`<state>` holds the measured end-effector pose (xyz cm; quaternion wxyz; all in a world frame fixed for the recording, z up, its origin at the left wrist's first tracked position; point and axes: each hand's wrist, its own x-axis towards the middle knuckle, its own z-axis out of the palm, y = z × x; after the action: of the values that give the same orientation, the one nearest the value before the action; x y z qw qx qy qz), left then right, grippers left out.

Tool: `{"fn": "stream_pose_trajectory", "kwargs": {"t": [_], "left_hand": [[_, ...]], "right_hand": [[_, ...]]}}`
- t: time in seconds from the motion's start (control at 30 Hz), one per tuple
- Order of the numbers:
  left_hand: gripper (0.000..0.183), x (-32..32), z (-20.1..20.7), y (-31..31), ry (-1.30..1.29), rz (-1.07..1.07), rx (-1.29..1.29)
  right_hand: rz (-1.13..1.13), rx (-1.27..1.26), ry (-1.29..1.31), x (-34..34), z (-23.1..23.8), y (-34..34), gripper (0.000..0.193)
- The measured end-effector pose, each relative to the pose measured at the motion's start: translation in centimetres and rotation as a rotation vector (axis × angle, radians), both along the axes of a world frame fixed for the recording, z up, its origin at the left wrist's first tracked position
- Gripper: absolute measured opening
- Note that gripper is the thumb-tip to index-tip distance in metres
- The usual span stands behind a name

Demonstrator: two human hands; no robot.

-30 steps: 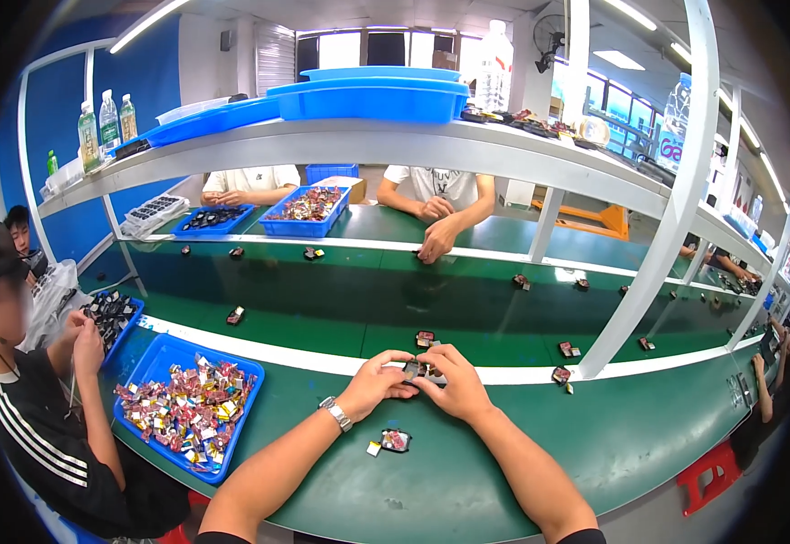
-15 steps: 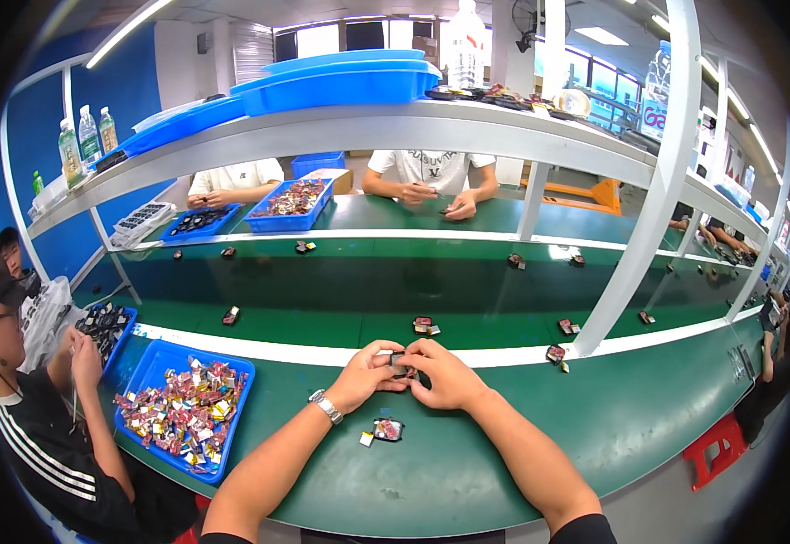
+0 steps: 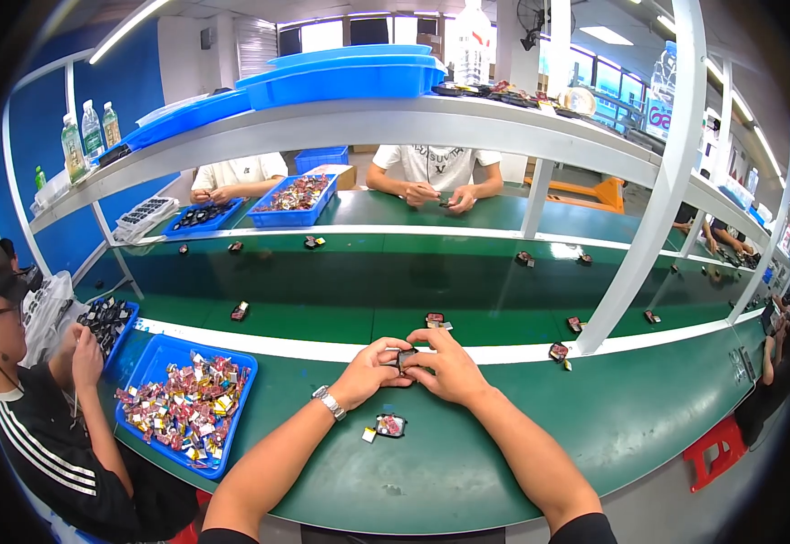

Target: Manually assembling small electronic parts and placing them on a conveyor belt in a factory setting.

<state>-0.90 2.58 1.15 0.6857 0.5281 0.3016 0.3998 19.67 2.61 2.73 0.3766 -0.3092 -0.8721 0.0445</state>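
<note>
Between my two hands, over the green bench by the white rail, is a small black plastic case [image 3: 403,360]. My left hand [image 3: 369,374] grips its left side, fingers closed round it. From the right, my right hand [image 3: 447,367] holds it too, with thumb and fingertips pressed on it. My fingers cover most of the case, so its inside is hard to make out. Nearer to me lies another black case [image 3: 391,425] with a red circuit board in it. A small white-and-yellow piece [image 3: 368,434] sits beside that case, at its lower left.
A blue tray [image 3: 248,381] heaped with red boards and yellow-white pieces stands at left, beside a seated co-worker [image 3: 41,399]. Beyond the white rail [image 3: 322,350], several small cases lie on the green belt [image 3: 340,313]. A white shelf post [image 3: 635,208] rises at right.
My right-hand fingers have shifted over the case, which stays held in both hands. Cases on the belt have moved slightly to the right.
</note>
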Motion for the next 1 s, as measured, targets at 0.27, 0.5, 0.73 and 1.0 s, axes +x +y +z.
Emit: {"fn": "stream_pose_trajectory", "kwargs": {"t": [0.27,0.5,0.73,1.0], "left_hand": [[0.041,-0.23,-0.28,0.11,0.007,-0.060,0.083],[0.033,-0.03,-0.07,0.01,0.040,-0.054,0.023],[0.031,-0.13,-0.05,0.12,0.033,-0.023,-0.003],[0.027,-0.32,-0.50,0.32,-0.039,-0.032,-0.051]], "right_hand": [[-0.011,-0.153,0.126,-0.32,-0.41,0.08,0.007],[0.084,-0.228,0.120,0.23,-0.03,-0.03,0.009],[0.001,-0.214,0.158,-0.42,-0.50,-0.05,0.010],[0.032,-0.155,0.133,-0.62,-0.31,-0.21,0.008]]}}
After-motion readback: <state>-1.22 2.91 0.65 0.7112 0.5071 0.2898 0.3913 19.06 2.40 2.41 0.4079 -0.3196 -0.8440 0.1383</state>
